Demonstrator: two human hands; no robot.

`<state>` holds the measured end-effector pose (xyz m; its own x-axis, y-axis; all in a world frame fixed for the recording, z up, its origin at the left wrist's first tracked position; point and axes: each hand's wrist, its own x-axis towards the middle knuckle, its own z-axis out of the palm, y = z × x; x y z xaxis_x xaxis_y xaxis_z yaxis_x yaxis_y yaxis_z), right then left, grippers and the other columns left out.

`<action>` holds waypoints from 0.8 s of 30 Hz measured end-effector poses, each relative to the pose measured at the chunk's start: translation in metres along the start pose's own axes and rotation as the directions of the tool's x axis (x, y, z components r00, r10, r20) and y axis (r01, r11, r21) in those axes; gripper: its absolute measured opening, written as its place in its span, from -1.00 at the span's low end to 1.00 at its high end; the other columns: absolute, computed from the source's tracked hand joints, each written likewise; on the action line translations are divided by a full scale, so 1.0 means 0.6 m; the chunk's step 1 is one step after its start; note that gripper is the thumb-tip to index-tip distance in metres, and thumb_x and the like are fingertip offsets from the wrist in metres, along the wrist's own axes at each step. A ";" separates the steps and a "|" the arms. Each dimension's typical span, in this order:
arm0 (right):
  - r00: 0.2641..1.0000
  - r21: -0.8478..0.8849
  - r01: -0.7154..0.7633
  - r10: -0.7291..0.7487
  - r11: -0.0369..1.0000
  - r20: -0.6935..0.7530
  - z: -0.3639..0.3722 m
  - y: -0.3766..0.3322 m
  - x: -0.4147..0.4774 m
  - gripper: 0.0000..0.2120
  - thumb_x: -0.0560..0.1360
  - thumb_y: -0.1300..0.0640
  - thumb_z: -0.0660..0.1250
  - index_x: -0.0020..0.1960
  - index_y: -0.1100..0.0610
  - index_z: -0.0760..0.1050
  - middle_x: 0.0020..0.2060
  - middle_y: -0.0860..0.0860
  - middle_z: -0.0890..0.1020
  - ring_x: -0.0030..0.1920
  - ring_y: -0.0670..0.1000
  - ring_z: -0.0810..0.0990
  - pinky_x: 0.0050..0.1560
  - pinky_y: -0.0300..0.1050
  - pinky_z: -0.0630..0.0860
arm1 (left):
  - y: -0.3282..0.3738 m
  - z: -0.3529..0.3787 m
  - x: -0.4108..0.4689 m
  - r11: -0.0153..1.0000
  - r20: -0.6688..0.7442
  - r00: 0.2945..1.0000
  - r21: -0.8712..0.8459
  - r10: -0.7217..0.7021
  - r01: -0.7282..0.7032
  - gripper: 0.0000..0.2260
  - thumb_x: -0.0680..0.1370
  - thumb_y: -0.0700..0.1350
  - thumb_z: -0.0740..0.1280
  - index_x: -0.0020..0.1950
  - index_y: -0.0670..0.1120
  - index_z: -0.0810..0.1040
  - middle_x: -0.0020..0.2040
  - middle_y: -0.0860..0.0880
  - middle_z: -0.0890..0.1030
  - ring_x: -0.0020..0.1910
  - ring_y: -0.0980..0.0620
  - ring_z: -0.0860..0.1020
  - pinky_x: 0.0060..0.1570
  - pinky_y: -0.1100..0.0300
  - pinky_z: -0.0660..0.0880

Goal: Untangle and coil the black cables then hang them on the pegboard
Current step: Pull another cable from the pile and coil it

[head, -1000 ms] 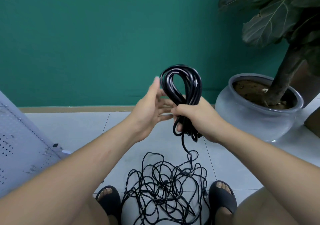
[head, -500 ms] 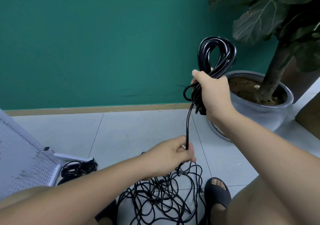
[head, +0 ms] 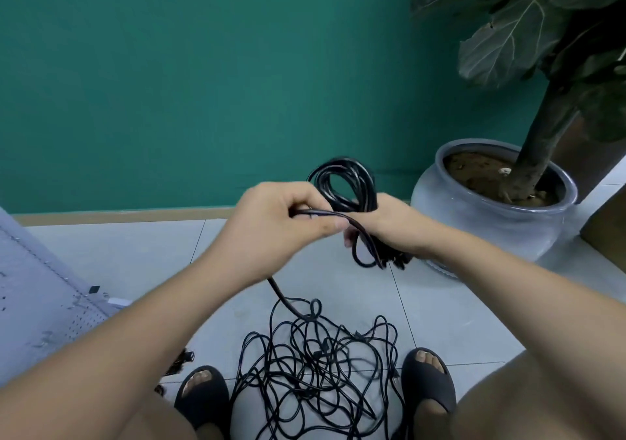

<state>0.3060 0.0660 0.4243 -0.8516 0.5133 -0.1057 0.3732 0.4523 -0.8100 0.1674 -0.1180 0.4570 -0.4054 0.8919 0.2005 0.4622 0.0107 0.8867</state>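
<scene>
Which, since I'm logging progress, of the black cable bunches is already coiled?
The coil gripped in the right hand, loops gathered; the pile on the floor between the feet lies tangled.

A black cable coil [head: 346, 182] is being gripped by the right hand [head: 394, 227]; a strand [head: 318, 213] running up from the floor [head: 135, 253] tangle [head: 315, 365] is being pinched by the left hand [head: 274, 227] beside it.

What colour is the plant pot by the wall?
Pale blue-grey, glossy; the pot shows in the head view, the only one.

Two hands [head: 271, 222] [head: 396, 226]; two sandals [head: 203, 400] [head: 430, 387]; one coil [head: 367, 185]; one tangle [head: 316, 353]; one pot [head: 491, 233].
</scene>
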 end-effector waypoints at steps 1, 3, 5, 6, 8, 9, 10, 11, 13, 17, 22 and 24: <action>0.998 0.042 -0.016 0.013 0.999 0.066 0.007 -0.001 -0.008 -0.56 0.62 -0.25 0.43 -0.19 0.11 0.67 -0.39 0.01 0.67 -0.37 0.10 0.51 -0.36 0.05 0.48 | 0.002 -0.008 0.002 1.000 -0.030 0.999 -0.027 -0.012 0.011 -0.82 0.48 0.00 0.63 -0.19 -0.02 0.70 -0.44 0.11 0.44 -0.38 0.05 0.32 -0.28 0.13 0.26; 0.989 0.123 -0.020 0.002 0.992 0.146 0.019 -0.003 -0.016 -0.45 0.56 -0.39 0.41 -0.22 0.10 0.64 -0.25 0.25 0.70 -0.36 0.18 0.45 -0.42 0.19 0.44 | 0.005 -0.020 0.005 0.997 -0.074 0.996 -0.064 -0.039 0.034 -0.79 0.47 0.01 0.63 -0.20 -0.07 0.68 -0.44 0.11 0.42 -0.41 0.08 0.30 -0.33 0.19 0.26; 0.987 0.265 -0.009 -0.035 0.964 0.160 0.029 -0.014 -0.022 -0.42 0.57 -0.41 0.36 -0.22 0.12 0.54 -0.18 0.34 0.70 -0.40 0.13 0.41 -0.45 -0.03 0.38 | 0.005 -0.026 0.009 0.993 -0.119 0.991 -0.108 -0.061 0.049 -0.76 0.47 0.00 0.63 -0.18 -0.11 0.66 -0.44 0.12 0.40 -0.45 0.11 0.27 -0.39 0.22 0.22; 0.987 0.341 -0.019 -0.036 0.940 0.154 0.032 -0.022 -0.024 -0.40 0.58 -0.42 0.32 -0.19 0.14 0.49 -0.19 0.33 0.69 -0.43 0.10 0.39 -0.47 -0.13 0.36 | 0.005 -0.029 0.012 0.992 -0.152 0.986 -0.120 -0.062 0.044 -0.73 0.47 0.01 0.63 -0.19 -0.12 0.64 -0.43 0.11 0.40 -0.44 0.10 0.26 -0.38 0.20 0.20; 0.985 0.447 -0.055 -0.024 0.893 0.168 0.039 -0.037 -0.030 -0.31 0.53 -0.54 0.21 -0.22 0.12 0.41 -0.23 0.32 0.67 -0.49 0.08 0.37 -0.49 -0.19 0.35 | 0.004 -0.033 0.016 0.994 -0.229 0.973 -0.107 -0.041 0.016 -0.65 0.43 0.07 0.65 -0.20 -0.13 0.60 -0.39 0.04 0.39 -0.38 0.05 0.27 -0.34 0.15 0.19; 0.983 0.477 -0.071 -0.021 0.876 0.185 0.043 -0.042 -0.032 -0.26 0.43 -0.62 0.16 -0.24 0.10 0.40 -0.23 0.33 0.66 -0.51 0.08 0.37 -0.50 -0.19 0.36 | 0.004 -0.035 0.017 0.996 -0.262 0.965 -0.091 -0.026 0.002 -0.61 0.41 0.11 0.66 -0.21 -0.14 0.59 -0.38 0.02 0.40 -0.36 0.04 0.28 -0.32 0.13 0.20; 0.978 0.497 -0.091 -0.016 0.863 0.207 0.045 -0.049 -0.035 -0.22 0.33 -0.68 0.13 -0.24 0.09 0.39 -0.23 0.33 0.66 -0.53 0.07 0.36 -0.52 -0.20 0.36 | 0.006 -0.037 0.018 0.997 -0.285 0.958 -0.078 -0.013 -0.010 -0.59 0.40 0.13 0.67 -0.21 -0.14 0.58 -0.37 0.01 0.41 -0.35 0.03 0.29 -0.30 0.12 0.20; 0.972 0.513 -0.100 -0.025 0.852 0.232 0.047 -0.050 -0.037 -0.18 0.24 -0.71 0.13 -0.22 0.10 0.38 -0.24 0.33 0.65 -0.54 0.06 0.36 -0.53 -0.20 0.36 | 0.007 -0.038 0.019 0.997 -0.300 0.954 -0.074 -0.004 -0.019 -0.58 0.39 0.14 0.68 -0.21 -0.14 0.58 -0.37 0.01 0.43 -0.35 0.03 0.30 -0.30 0.12 0.22; 0.962 0.501 -0.080 -0.065 0.862 0.265 0.047 -0.051 -0.039 -0.17 0.23 -0.71 0.26 -0.19 0.10 0.40 -0.24 0.31 0.66 -0.52 0.05 0.37 -0.52 -0.21 0.36 | 0.010 -0.041 0.019 0.997 -0.309 0.951 -0.069 0.004 -0.027 -0.57 0.37 0.16 0.69 -0.23 -0.12 0.59 -0.39 0.04 0.44 -0.36 0.05 0.32 -0.28 0.12 0.24; 0.958 0.314 0.047 -0.132 0.948 0.256 0.042 -0.057 -0.045 -0.67 0.49 -0.09 0.55 0.01 0.13 0.57 -0.22 0.15 0.72 -0.38 0.10 0.56 -0.40 0.04 0.44 | 0.014 -0.044 0.018 1.000 -0.300 0.954 0.004 -0.006 0.007 -0.56 0.31 0.15 0.72 -0.28 -0.08 0.54 -0.48 0.15 0.38 -0.42 0.08 0.30 -0.33 0.16 0.26; 0.960 0.051 -0.001 -0.013 0.999 0.279 0.058 -0.059 -0.051 -0.76 0.57 0.13 0.43 -0.08 0.34 0.58 -0.18 0.32 0.72 -0.40 0.18 0.51 -0.42 0.17 0.50 | 0.002 -0.034 0.025 0.989 -0.323 0.946 0.142 0.015 0.033 -0.51 0.23 0.22 0.72 -0.29 -0.03 0.51 -0.18 0.09 0.50 -0.25 0.15 0.46 -0.26 0.35 0.34; 0.978 0.057 0.034 -0.045 0.998 0.205 0.060 -0.066 -0.052 -0.80 0.57 0.20 0.41 -0.14 0.34 0.60 -0.20 0.35 0.69 -0.42 0.10 0.50 -0.40 -0.04 0.45 | -0.002 -0.027 0.028 0.996 -0.318 0.947 0.057 -0.046 0.068 -0.45 0.23 0.26 0.70 -0.19 -0.07 0.49 -0.12 0.05 0.50 -0.18 0.12 0.48 -0.18 0.34 0.38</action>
<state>0.3045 0.0059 0.4391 -0.9248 0.3324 -0.1851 0.3226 0.4270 -0.8447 0.1472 -0.1107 0.4659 -0.6561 0.7001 0.2817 0.4779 0.0966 0.8731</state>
